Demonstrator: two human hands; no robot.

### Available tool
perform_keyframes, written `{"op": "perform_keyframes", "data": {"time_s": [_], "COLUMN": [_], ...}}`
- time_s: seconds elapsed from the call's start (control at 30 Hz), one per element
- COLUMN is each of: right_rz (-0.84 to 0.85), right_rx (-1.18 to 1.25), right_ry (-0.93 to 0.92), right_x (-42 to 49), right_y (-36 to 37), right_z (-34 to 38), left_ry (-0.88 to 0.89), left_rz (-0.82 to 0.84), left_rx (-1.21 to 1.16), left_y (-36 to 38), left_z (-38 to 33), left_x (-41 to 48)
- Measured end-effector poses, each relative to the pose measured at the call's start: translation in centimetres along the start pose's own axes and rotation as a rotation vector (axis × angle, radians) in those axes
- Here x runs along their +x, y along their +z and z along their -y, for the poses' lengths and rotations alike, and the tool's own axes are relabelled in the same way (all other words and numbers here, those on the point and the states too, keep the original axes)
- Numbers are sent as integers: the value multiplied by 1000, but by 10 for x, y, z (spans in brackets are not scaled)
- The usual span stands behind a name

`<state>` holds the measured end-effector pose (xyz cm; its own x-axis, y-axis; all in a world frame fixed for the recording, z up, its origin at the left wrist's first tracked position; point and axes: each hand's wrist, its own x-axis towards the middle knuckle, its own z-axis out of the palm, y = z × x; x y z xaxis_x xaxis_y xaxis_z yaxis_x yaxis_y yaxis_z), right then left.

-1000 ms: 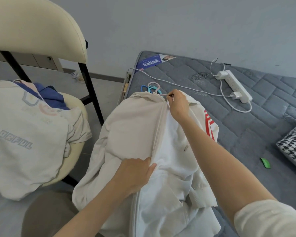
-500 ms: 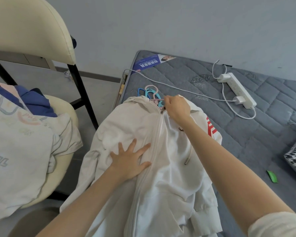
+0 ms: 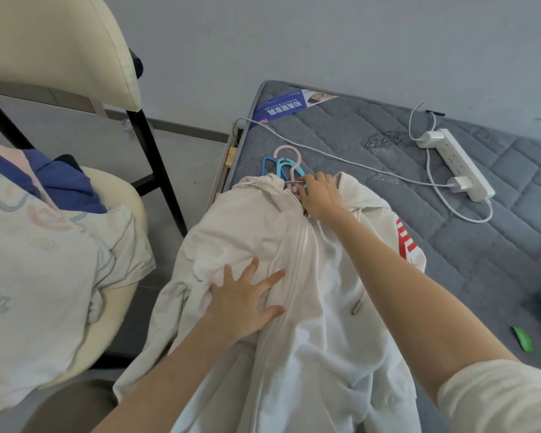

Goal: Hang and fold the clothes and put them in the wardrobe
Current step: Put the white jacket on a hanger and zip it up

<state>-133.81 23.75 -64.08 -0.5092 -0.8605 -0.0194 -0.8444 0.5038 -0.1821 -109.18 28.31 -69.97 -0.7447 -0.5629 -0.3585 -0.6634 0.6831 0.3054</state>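
Jacket [image 3: 263,232] zipped, on left edge of bed [image 3: 450,245] | left hand [image 3: 247,301] fingers spread, pinning front | right hand [image 3: 320,195] fingers curled at collar, hold unclear | advise: centre pink hanger [image 3: 289,164] hook.

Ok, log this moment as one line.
left hand: spread flat, pressing white zip hoodie | right hand: curled at collar, touching pink hanger, grip unclear | hoodie: zipped, on grey mattress

Blue mattress label [image 3: 281,109] — Chinese characters; T-shirt [image 3: 44,276] lettering cut off, ending "UL".
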Motion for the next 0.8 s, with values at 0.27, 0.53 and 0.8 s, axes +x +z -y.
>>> {"op": "perform_keyframes", "data": {"time_s": [0.27,0.53,0.8], "right_rz": [-218,-512,-690], "right_rx": [44,195,440], "right_ry": [-214,-323,-433], "right_x": [-20,-69,-138], "right_y": [-4,-95,-225], "right_z": [4,44,113], "left_ry": [-29,-19,-62], "left_rz": [-2,-633,-1304], "left_rx": [-95,-325,-314], "left_y": [-9,-88,-214], "left_z": [11,11,4], "left_x": [3,-43,-142]}}
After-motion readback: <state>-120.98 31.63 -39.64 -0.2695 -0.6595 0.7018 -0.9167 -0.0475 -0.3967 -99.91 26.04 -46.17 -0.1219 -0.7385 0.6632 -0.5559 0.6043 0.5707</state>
